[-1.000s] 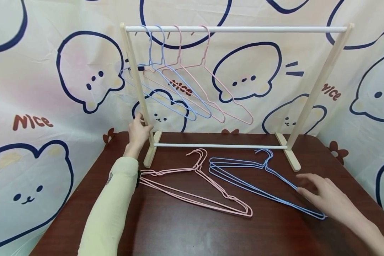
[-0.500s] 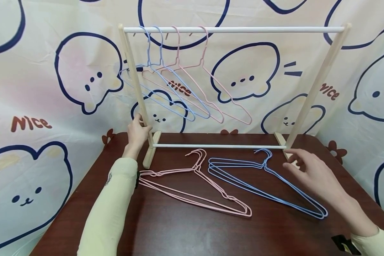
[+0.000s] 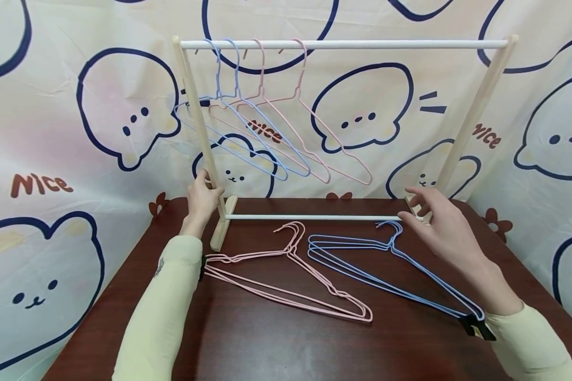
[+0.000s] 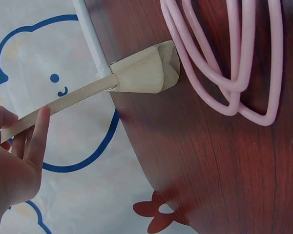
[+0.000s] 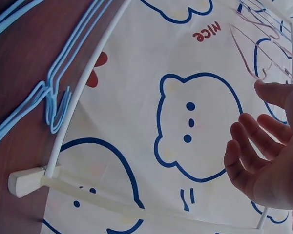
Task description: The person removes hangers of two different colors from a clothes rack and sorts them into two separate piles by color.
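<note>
My left hand (image 3: 203, 202) grips the lower part of the left wooden post (image 3: 201, 124) of a garment rack. In the left wrist view the thumb and fingers (image 4: 38, 136) lie on either side of that post. My right hand (image 3: 439, 222) hovers in front of the foot of the right post (image 3: 479, 108), fingers loosely bent, holding nothing. Blue hangers (image 3: 392, 245) lie stacked on the table below it. Pink hangers (image 3: 291, 251) are stacked to their left. From the white top rail (image 3: 386, 44) hang two blue hangers (image 3: 237, 79) and two pink hangers (image 3: 298, 79).
A white lower rail (image 3: 314, 217) joins the posts just above the dark wooden table (image 3: 286, 349). Behind the rack hangs a cloth (image 3: 362, 90) printed with cartoon bears. The left wooden foot (image 3: 223, 225) stands close to the pink stack.
My right hand has moved up and left, from above the right end of the blue hangers to in front of the right post's foot. My left hand stays on its post.
</note>
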Demonstrator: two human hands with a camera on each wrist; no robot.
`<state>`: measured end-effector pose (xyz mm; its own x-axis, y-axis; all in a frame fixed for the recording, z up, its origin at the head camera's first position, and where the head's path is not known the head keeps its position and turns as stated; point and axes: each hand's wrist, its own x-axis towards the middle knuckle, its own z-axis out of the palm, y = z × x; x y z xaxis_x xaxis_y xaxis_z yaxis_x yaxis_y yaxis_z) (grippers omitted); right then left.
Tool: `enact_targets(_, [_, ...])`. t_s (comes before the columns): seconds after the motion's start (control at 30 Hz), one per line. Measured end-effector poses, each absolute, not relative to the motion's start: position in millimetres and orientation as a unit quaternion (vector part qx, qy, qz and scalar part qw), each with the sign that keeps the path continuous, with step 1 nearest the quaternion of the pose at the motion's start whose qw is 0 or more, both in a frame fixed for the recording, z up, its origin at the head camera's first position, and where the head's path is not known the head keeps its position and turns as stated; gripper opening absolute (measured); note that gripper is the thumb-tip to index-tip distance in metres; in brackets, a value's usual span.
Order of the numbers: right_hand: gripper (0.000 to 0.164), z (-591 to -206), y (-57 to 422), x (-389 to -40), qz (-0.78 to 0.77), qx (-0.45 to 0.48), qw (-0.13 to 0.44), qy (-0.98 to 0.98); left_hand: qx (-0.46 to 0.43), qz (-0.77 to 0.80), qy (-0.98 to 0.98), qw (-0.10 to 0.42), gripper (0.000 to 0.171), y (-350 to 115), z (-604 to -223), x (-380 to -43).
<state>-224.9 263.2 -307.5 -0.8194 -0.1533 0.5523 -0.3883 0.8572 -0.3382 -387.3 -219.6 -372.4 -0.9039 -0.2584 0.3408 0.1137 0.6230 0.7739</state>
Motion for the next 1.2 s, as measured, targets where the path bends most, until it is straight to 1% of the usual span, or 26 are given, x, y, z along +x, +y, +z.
enact_targets(0.3, [0.06,-297.1,245.0,-241.9,0.237,0.12,0.272,-0.925,0.044,-0.434,-0.872,0.221,0.024,-219.3,-371.6,-388.0])
enact_targets(0.5, [0.065,-291.3,228.2,-250.6,0.231,0.132,0.273,-0.924,0.042,-0.432,-0.874,0.218,0.025,-219.2,-368.8,-386.2])
enact_targets(0.77, [0.074,-291.8,214.8,-268.8,0.179,0.168,0.325,-0.913,0.027,-0.4,-0.895,0.193,0.029,-220.1,-364.3,-385.9])
enact_targets(0.9, [0.077,-290.7,206.6,-275.7,0.14,0.183,0.342,-0.911,0.016,-0.368,-0.911,0.185,0.033,-221.7,-360.9,-386.2])
enact_targets(1.1, [0.076,-289.6,193.1,-285.0,0.112,0.184,0.351,-0.911,0.018,-0.327,-0.924,0.196,0.03,-223.1,-357.8,-384.1])
enact_targets(1.2, [0.074,-289.8,188.7,-288.0,0.107,0.181,0.365,-0.907,0.019,-0.323,-0.924,0.202,0.028,-223.5,-357.7,-383.3])
